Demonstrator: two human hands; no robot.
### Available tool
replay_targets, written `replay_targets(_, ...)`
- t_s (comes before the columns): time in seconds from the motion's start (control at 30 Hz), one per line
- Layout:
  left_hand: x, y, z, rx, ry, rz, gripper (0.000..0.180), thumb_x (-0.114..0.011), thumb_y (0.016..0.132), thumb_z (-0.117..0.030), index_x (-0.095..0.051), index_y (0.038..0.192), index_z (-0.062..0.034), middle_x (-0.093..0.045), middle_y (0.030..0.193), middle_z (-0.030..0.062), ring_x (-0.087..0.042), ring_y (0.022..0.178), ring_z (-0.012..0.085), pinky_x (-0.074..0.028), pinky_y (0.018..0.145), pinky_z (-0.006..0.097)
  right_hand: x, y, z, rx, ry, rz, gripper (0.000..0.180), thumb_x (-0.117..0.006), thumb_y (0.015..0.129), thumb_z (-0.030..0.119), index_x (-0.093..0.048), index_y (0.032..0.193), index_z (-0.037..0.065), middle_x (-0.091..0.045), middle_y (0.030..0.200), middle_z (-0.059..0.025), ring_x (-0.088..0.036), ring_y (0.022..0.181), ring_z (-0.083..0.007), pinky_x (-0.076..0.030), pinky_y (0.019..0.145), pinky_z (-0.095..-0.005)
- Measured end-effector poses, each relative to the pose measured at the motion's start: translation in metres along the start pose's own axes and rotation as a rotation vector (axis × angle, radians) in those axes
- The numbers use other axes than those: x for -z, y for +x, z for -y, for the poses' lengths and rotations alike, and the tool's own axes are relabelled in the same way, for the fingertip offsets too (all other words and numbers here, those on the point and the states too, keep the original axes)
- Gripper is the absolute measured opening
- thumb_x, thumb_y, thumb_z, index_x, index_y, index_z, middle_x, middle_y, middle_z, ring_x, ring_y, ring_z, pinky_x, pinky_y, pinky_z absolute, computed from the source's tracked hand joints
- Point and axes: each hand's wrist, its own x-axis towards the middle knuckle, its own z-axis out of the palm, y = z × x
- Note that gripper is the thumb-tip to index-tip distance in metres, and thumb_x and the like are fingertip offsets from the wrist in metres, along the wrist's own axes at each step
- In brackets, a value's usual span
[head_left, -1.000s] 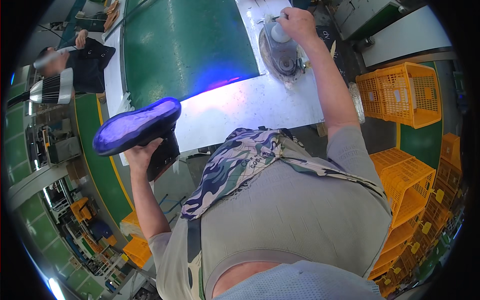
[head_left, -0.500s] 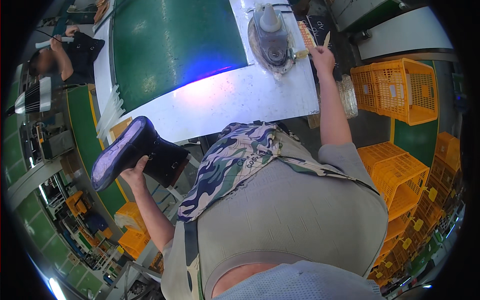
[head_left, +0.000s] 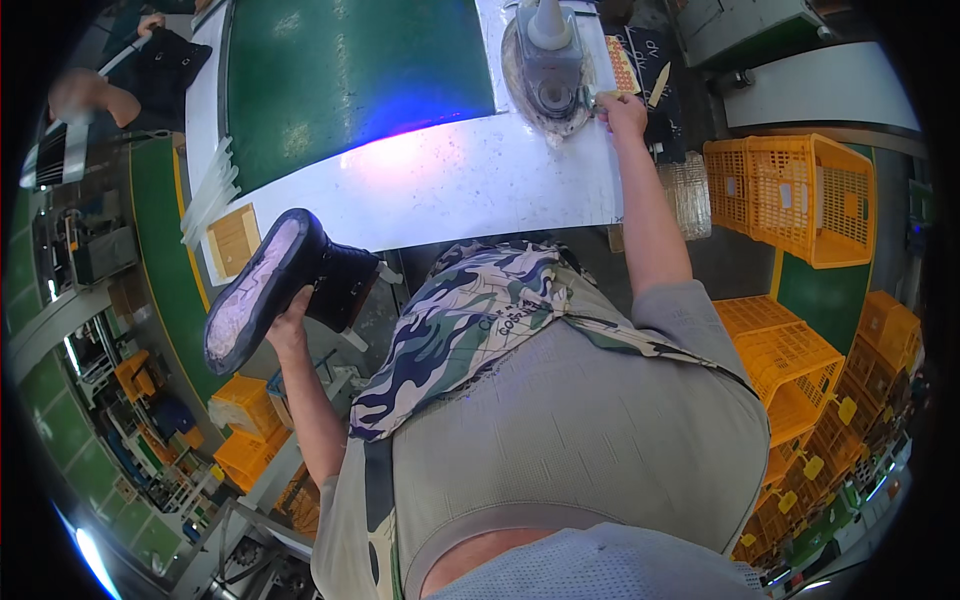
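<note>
A: Head cam, looking down. Where's the boot?

B: Black boot [head_left: 300, 262] is in the L hand [head_left: 290, 322], off the white tabletop [head_left: 450, 190], just past its near edge on the L. It's tilted, w/ the pale sole face toward cam.

A: Hand states?

B: L: thumb & fingers wrapped round the boot's middle. R hand [head_left: 625, 113]: fingertips bunched by the near R side of a greyish container [head_left: 553, 75]. Sth. thin is there, too small to ID; can't tell if it's pinched or only touched.

A: What could go wrong?

B: My guess: boot could slip or twist, b/c one hand alone carries it w/ nothing underneath. Sole edge could knock the tan board [head_left: 233, 240] close by if the wrist swings in. Container could get dragged or tipped if the R hand snags it, esp. w/ a tall white bottle [head_left: 549, 25] at its far end.

A: Containers & contents?

B: Greyish one sits on a roundish pale base [head_left: 513, 70], far R of tabletop; round dark opening at near end, fill level unclear. Orange crate [head_left: 745, 185], upper R: mesh walls, contents can't tell. Lower L crate [head_left: 245, 440]: contents unclear too.
</note>
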Motion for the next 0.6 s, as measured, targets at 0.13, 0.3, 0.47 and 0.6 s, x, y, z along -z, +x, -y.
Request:
replay_targets(0.13,-0.008,-0.009,0.000,-0.005,0.081,0.034,0.044,-0.081,0.069,0.001,-0.066,0.110,0.0014,-0.068,0.110,0.0114,-0.064,0.099,0.0244,-0.048,0.095,0.035,0.003,-0.003,0.001,0.119,-0.030,-0.015,0.022,-0.078,0.076,0.022,-0.070,0.084,0.003,-0.069,0.074,-0.0050,-0.065,0.060,-0.0122,-0.048,0.052,-0.0269)
replay_targets(0.3,-0.011,-0.016,0.014,0.001,0.184,0.147,0.039,-0.078,0.077,-0.006,-0.066,0.113,-0.0002,-0.069,0.111,0.0110,-0.065,0.100,0.0239,-0.047,0.095,0.034,-0.007,-0.047,0.039,0.562,-0.341,0.035,0.027,-0.077,0.074,0.030,-0.073,0.087,0.006,-0.072,0.080,-0.0131,-0.070,0.073,-0.0236,-0.053,0.070,-0.0342)
replay_targets(0.47,-0.013,-0.026,0.037,0.006,0.224,0.234,0.038,-0.074,0.084,-0.013,-0.065,0.119,-0.0026,-0.068,0.115,0.0101,-0.063,0.106,0.0250,-0.046,0.097,0.034,-0.030,-0.052,0.047,0.778,-0.761,0.011,0.017,-0.069,0.080,0.026,-0.072,0.087,0.011,-0.067,0.093,-0.0130,-0.065,0.088,-0.0335,-0.052,0.075,-0.0438)
replay_targets(0.6,-0.016,-0.036,0.049,0.022,0.184,0.211,0.037,-0.076,0.080,-0.006,-0.065,0.115,0.0005,-0.069,0.111,0.0113,-0.064,0.103,0.0249,-0.046,0.097,0.035,-0.037,-0.057,0.052,0.751,-0.879,0.022,0.014,-0.066,0.082,0.024,-0.071,0.088,0.012,-0.066,0.095,-0.0134,-0.064,0.090,-0.0350,-0.051,0.076,-0.0461)
